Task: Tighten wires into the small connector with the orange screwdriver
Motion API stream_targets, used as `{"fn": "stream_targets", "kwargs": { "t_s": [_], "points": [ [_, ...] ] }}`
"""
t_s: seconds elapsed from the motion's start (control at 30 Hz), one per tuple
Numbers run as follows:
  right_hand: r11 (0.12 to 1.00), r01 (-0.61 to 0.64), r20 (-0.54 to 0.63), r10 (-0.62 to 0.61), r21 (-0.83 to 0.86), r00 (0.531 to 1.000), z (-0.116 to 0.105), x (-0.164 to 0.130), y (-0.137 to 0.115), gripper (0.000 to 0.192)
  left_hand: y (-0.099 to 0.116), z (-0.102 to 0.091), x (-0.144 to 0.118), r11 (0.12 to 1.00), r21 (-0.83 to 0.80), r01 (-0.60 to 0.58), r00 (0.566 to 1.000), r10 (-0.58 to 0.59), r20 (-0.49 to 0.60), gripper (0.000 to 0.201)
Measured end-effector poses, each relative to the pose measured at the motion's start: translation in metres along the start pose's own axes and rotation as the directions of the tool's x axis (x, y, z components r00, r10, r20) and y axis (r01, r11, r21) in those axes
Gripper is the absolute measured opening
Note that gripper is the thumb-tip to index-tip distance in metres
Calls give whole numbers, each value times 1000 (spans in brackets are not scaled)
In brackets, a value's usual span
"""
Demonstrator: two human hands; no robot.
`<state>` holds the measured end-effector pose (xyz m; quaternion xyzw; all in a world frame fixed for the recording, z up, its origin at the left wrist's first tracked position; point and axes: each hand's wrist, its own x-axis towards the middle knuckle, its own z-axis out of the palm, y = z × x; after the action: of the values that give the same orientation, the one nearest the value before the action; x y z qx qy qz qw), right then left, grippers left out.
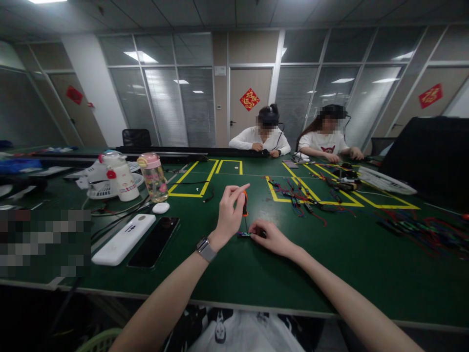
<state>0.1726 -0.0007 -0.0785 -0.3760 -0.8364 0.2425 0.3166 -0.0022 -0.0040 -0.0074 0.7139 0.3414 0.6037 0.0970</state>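
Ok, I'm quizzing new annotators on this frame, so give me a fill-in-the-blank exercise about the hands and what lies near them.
1. The left hand holds a small ____-coloured tool above the table.
2. The right hand presses a small connector on the ____ table.
3. A watch sits on the ____ wrist.
4. Left of the hands, a black phone lies beside a ____ power bank.

Missing words: orange; green; left; white

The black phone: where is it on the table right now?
In the head view the black phone lies flat on the green table, left of the left hand, beside the white power bank and just below the small white case.
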Motion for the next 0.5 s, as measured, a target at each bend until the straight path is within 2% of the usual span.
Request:
{"fn": "stream_targets", "kwargs": {
  "t_s": [0.13,0.23,0.3,0.43,0.5],
  "points": [
    [1000,-3,-3,3,-5,1000,0,0,1,9,-3,2,0,995,-96,-10,1000,12,21,30],
    [1000,2,-7,-2,-5,1000,1,0,1,9,-3,3,0,998,-59,-14,1000,14,0,26],
    [1000,5,-4,-5,-5,1000,0,0,2,10,-2,3,-1,999,-52,-2,1000,3,28,27],
    [1000,1,-1,-1,-1,1000,0,0,1,10,-1,3,0,989,-147,23,994,-7,111,36],
    [1000,2,1,-2,2,1000,0,0,1,10,-1,3,0,986,-164,27,995,-11,96,33]
  ]
}}
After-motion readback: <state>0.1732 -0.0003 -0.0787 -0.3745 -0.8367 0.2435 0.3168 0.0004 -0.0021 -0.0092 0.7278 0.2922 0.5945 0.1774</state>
